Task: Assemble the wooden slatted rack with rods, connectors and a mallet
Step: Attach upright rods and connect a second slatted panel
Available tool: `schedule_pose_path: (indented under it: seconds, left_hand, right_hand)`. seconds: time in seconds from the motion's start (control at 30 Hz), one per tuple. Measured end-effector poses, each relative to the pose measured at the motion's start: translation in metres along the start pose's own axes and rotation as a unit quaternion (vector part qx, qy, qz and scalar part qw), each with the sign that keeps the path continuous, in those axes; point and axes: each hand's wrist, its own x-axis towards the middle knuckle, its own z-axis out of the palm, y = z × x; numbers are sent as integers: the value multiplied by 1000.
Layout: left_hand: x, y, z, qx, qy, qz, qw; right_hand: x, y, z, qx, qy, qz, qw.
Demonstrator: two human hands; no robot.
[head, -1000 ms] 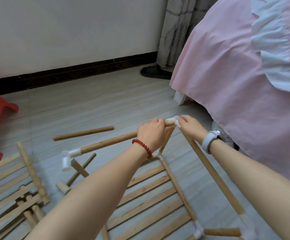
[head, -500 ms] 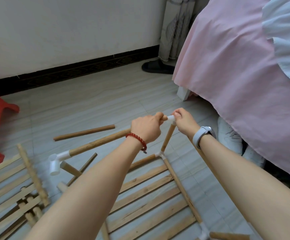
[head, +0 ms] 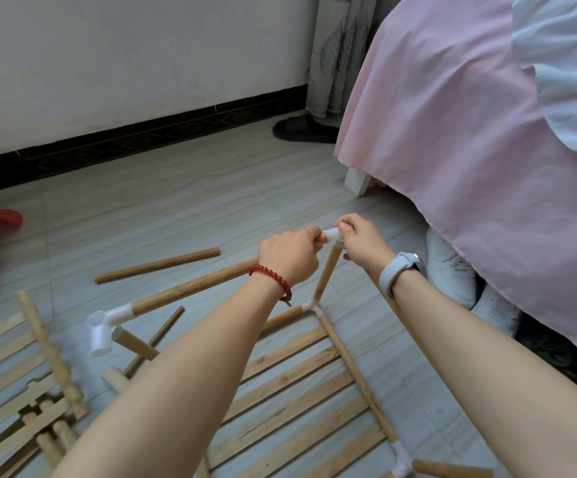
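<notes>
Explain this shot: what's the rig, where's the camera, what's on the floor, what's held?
There is no machine here. A person works with bare hands, and the one picture comes from a camera worn on their head, looking forward and down.

The left hand, with a red bead bracelet, grips a long wooden rod that has a white connector on its far end. The right hand, with a grey wristband, pinches another white corner connector atop a short upright rod. The long rod's near end meets that connector.

On the tiled floor lie a slatted wooden panel, a loose rod, more slats at the left and a wooden mallet. A pink bed cover hangs at the right.
</notes>
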Motion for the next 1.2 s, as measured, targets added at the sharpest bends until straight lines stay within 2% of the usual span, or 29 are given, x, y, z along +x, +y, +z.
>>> schedule_pose_path:
  seconds: [0.2, 0.33, 0.57, 0.9, 1.07, 1.2]
  left_hand:
    - [2, -11, 1, -20, -6, 19, 1000]
    - [-11, -24, -4, 47, -20, 15, 999]
    - [-9, -30, -4, 87, -4, 44, 995]
    - [-2, -25, 4, 92, 13, 40, 995]
    - [-31, -22, -2, 26, 21, -15, 999]
    - [-78, -56, -23, 48, 97, -123, 986]
  right_hand:
    - [0, 5, -4, 38, 24, 21, 999]
    - [4, 8, -4, 33, 8, 60, 998]
    - [4, 0, 5, -107, 37, 3, 994]
    - [13, 7, 12, -166, 32, 8, 986]
    - [-3, 5, 8, -236, 59, 16, 970]
    - [-31, 4, 4, -297, 96, 2, 950]
